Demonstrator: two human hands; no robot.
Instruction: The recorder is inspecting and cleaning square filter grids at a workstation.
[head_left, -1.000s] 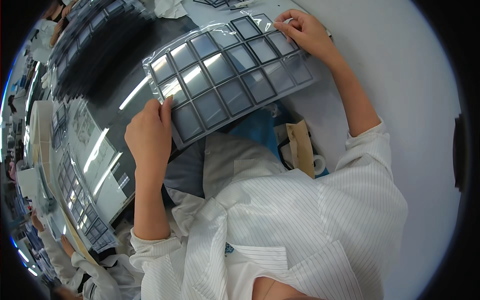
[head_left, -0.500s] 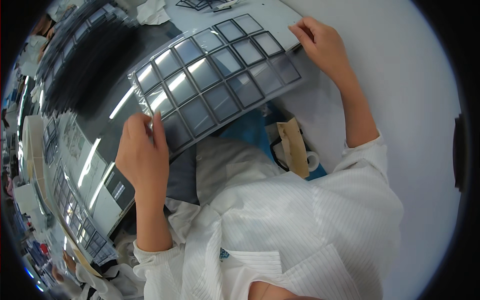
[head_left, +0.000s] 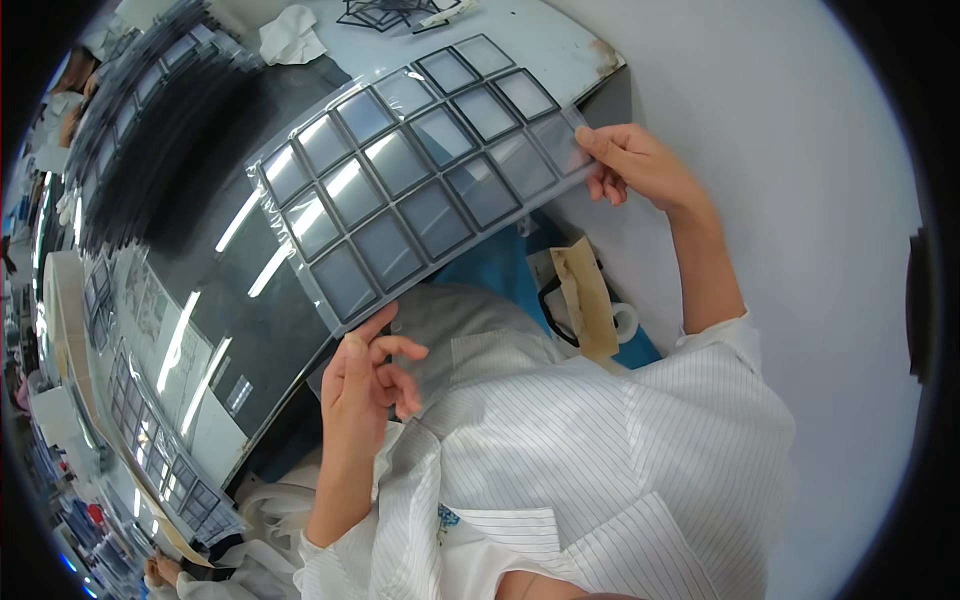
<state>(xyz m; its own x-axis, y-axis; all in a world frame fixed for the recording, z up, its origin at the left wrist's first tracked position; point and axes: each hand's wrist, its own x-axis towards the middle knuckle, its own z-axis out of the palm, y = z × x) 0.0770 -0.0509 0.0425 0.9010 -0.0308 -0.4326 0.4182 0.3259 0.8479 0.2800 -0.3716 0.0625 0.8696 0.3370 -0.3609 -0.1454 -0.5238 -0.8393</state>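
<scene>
Between our two hands we have a clear plastic tray [head_left: 440,260], thin and oblong, ribbed into three rows of six cells. Most cells are rimmed in dark grey or black; the last two of the near row, beside the right-hand grip, show paler outlines. The panes look greyish and see-through, and white streaks of light cross several, chiefly toward the left-hand end. The clear margin glints and looks slightly uneven there, ahead of the left-hand grip.

The long axis runs aslant: from the left-hand grip it goes rightward and away from our body to the right-hand one, so the right end sits farther forward. The short left end runs from the left-hand grip away from us, leaning left.

Our right hand [head_left: 650,170] pinches the near right corner, thumb on the upper face and fingers below. Our left hand [head_left: 354,400] has thumb and index finger at the near left corner, its other fingers loosely bent; we cannot tell whether those two close on it.

The tray lies across the edge of the dark table [head_left: 230,300], its near side jutting over our lap; whether it touches the tabletop we cannot tell. Leftward and forward of the left-hand grip is a dark stack [head_left: 140,140]. Below the right-hand grip are a paper bag [head_left: 588,300] and a white roll [head_left: 624,322].
</scene>
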